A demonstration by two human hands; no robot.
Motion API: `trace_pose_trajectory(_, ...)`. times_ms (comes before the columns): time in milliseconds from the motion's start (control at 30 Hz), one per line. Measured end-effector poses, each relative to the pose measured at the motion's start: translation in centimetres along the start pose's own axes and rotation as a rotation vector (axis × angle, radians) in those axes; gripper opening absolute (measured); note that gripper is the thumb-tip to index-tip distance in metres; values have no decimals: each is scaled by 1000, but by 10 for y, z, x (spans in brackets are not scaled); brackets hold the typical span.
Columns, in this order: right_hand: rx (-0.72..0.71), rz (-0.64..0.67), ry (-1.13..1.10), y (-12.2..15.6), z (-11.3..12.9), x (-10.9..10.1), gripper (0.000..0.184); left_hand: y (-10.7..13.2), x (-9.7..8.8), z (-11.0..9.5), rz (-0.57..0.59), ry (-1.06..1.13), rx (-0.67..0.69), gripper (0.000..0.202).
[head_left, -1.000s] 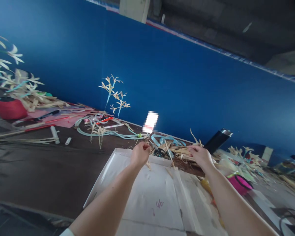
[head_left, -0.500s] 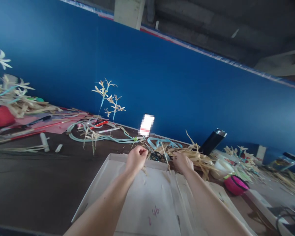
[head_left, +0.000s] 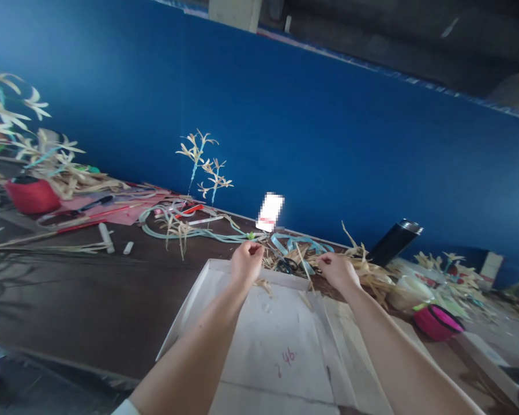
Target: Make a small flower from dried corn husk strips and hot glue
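**Head view.** The left hand (head_left: 246, 264) hovers over the far edge of the tray (head_left: 263, 340), fingers curled into a loose fist. Whether it pinches anything cannot be told. A straw scrap (head_left: 264, 283) lies on the tray just below it.

The right hand (head_left: 338, 271) sits at the tray's far right corner, fingers narrowed on strands at the near end of the straw (head_left: 372, 275). The straw is heaped on the table (head_left: 90, 300) just past the tray's far edge, with its long axis running rightward along that edge. The right hand touches it, while the left stands apart, over the middle of the tray's far edge.

Between the hands, just beyond the tray's far edge, lie scissors (head_left: 288, 266) and blue ribbon (head_left: 296, 242). A black flask (head_left: 393, 242) leans beyond the straw, farther from the tray.
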State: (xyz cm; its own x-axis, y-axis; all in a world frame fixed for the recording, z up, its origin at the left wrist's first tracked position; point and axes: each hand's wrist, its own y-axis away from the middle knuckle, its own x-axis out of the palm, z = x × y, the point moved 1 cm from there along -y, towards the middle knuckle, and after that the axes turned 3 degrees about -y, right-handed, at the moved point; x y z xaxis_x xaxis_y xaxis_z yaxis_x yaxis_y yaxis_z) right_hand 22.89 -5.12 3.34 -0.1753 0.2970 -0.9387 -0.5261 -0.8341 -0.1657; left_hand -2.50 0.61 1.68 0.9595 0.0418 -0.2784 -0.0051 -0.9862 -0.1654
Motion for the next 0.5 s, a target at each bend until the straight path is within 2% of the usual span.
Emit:
trace_pose_trajectory(233,-30,-28,-65,11,24,0,21,-1,0,3,8,69,-24,14)
trace_pose_trajectory(367,-37,-36,-91,12,26,-1,26,0,0,2,14,87,-12,15)
trace_pose_trajectory(500,-80,19,-129,16,24,2,20,0,0,1,18,88,-28,15)
